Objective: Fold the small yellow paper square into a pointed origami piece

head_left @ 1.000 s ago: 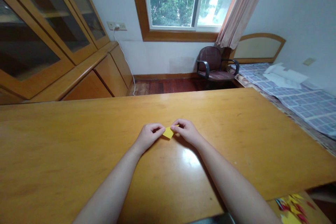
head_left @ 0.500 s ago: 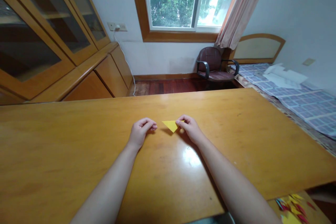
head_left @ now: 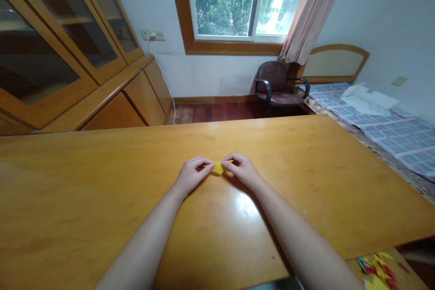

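One small folded piece of yellow paper (head_left: 218, 167) sits at the middle of the frame, low over the long orange-brown wooden table (head_left: 102, 181), pinched from both sides. The left hand (head_left: 190, 175) has its fingers curled and pressed together, thumb and fingertips closed on the paper's left corner. The right hand (head_left: 241, 170) is curled the same way, gripping the right corner. The two hands nearly meet, with only a sliver of the paper showing between them; whether the paper touches the table cannot be told. Two bare forearms run down to the bottom edge of the frame.

In the lower right corner lies a heap of small red and yellow paper scraps (head_left: 377, 266), too many and too blurred to count. Above the table's far edge stands one dark maroon office chair (head_left: 275, 84) under one wood-framed window (head_left: 234, 4). A bed with a blue checked cover (head_left: 394, 131) fills the right side, and glass-fronted wooden cabinets (head_left: 64, 50) the upper left.
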`<state>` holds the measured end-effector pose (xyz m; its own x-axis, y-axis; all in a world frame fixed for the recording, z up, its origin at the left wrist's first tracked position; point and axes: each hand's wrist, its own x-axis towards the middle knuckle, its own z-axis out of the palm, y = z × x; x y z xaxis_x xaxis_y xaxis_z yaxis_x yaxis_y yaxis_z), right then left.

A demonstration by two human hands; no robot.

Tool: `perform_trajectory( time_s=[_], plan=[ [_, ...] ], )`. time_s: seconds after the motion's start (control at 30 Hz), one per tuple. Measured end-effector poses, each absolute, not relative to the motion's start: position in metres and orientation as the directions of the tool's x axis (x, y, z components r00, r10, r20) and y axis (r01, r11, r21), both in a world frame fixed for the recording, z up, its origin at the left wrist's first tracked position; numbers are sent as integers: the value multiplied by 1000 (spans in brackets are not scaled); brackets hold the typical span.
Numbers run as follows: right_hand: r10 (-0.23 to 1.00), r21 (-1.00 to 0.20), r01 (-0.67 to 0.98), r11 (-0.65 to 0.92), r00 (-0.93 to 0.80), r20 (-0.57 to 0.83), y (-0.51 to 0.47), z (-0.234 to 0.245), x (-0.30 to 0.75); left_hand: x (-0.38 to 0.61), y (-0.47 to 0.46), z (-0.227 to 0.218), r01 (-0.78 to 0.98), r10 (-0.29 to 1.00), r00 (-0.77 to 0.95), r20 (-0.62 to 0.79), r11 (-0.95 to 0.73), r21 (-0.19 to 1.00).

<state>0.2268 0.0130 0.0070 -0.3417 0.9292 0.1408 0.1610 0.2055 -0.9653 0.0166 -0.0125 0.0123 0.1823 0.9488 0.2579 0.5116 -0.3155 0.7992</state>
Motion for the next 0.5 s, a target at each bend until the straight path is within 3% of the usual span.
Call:
perform_trajectory(
  time_s=[0.27, 0.5],
  plan=[
    [816, -802, 259, 538, -397, 420, 8, 12, 224, 23, -17, 14, 582, 889, 273, 368, -457, 673],
    [772, -727, 307, 614, -424, 473, 8, 8, 222, 26, -19, 15, 619, 839, 338, 427, -540, 571]
  ],
)
